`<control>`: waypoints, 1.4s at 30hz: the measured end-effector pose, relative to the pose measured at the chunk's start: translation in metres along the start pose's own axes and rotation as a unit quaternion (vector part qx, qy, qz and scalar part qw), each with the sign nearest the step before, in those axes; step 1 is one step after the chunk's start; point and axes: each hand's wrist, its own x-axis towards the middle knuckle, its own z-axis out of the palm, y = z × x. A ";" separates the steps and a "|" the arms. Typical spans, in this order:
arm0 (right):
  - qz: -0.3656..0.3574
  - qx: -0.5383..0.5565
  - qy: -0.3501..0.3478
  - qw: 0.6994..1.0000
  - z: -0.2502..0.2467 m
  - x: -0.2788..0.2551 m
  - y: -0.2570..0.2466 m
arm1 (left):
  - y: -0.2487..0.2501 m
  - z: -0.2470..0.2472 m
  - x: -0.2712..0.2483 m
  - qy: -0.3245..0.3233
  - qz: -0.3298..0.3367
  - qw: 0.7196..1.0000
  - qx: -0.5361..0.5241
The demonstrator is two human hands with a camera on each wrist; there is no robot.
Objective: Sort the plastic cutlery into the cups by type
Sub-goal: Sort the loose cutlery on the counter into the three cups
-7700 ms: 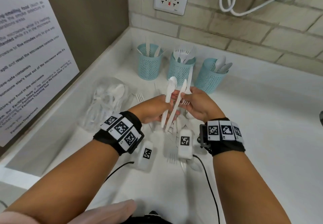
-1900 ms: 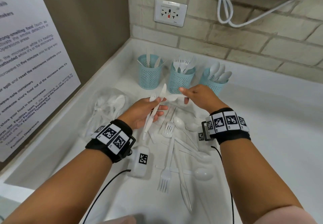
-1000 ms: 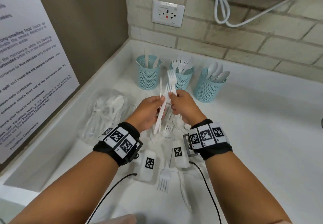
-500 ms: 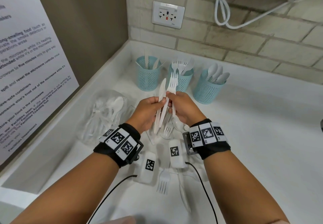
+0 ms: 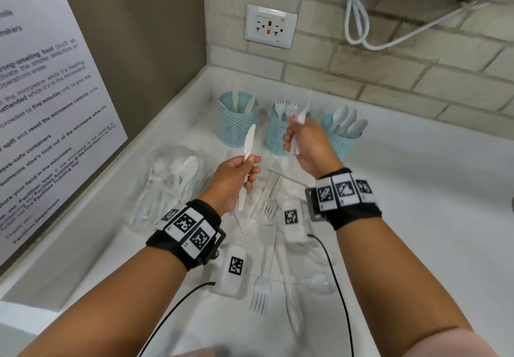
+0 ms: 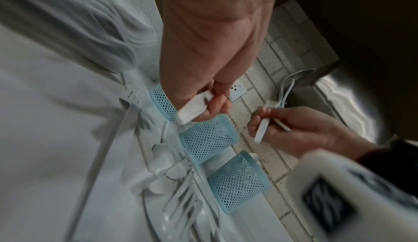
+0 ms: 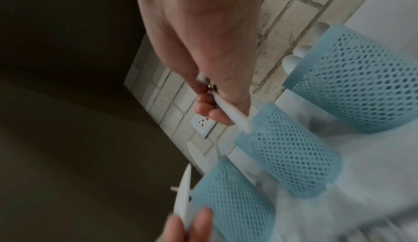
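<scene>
Three blue mesh cups stand at the back of the white counter: the left cup (image 5: 237, 123) has knives, the middle cup (image 5: 276, 136) forks, the right cup (image 5: 343, 141) spoons. My left hand (image 5: 251, 163) pinches a white plastic knife (image 5: 249, 142) by its handle, blade up, in front of the left cup. My right hand (image 5: 294, 134) grips a blurred white fork (image 5: 301, 116) just over the middle cup's near rim. The left wrist view shows the right hand (image 6: 294, 129) with what looks like two handles. In the right wrist view the fork handle (image 7: 230, 113) hangs above the middle cup (image 7: 287, 156).
Loose white cutlery lies on the counter between my wrists: a fork (image 5: 261, 291), a long knife (image 5: 289, 295), a spoon (image 5: 319, 284). A clear bag of cutlery (image 5: 167, 187) sits at the left. The side wall stands close on the left, the brick wall behind the cups.
The hands, together on knife and fork half a second ago, have parted. The right hand carried the fork right and back to the middle cup. The left hand kept the knife.
</scene>
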 end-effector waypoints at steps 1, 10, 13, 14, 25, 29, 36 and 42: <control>-0.030 0.031 0.015 0.999 -0.002 0.006 -0.009 | 0.000 0.000 0.000 -0.001 -0.003 1.000 0.000; -0.172 0.065 0.096 0.978 -0.005 0.056 -0.025 | 0.003 0.000 0.003 -0.005 -0.042 0.999 -0.022; -0.139 -0.013 0.094 0.986 0.000 0.067 -0.013 | 0.003 -0.001 0.002 -0.011 -0.045 0.999 -0.017; -0.123 -0.031 0.093 0.988 0.002 0.071 -0.008 | 0.003 -0.001 0.002 -0.012 -0.047 0.999 -0.017; -0.110 0.012 0.110 0.988 0.009 0.085 -0.016 | 0.004 -0.002 0.003 -0.011 -0.041 0.999 0.002; -0.109 0.004 0.107 0.988 0.010 0.087 -0.010 | 0.017 -0.001 0.006 0.009 0.034 0.999 0.034; -0.086 -0.046 0.094 0.991 0.004 0.092 0.002 | 0.076 -0.002 0.036 0.043 0.189 0.981 0.024; -0.087 -0.078 0.089 0.989 0.004 0.092 -0.001 | 0.124 0.002 0.065 0.067 0.283 0.957 0.007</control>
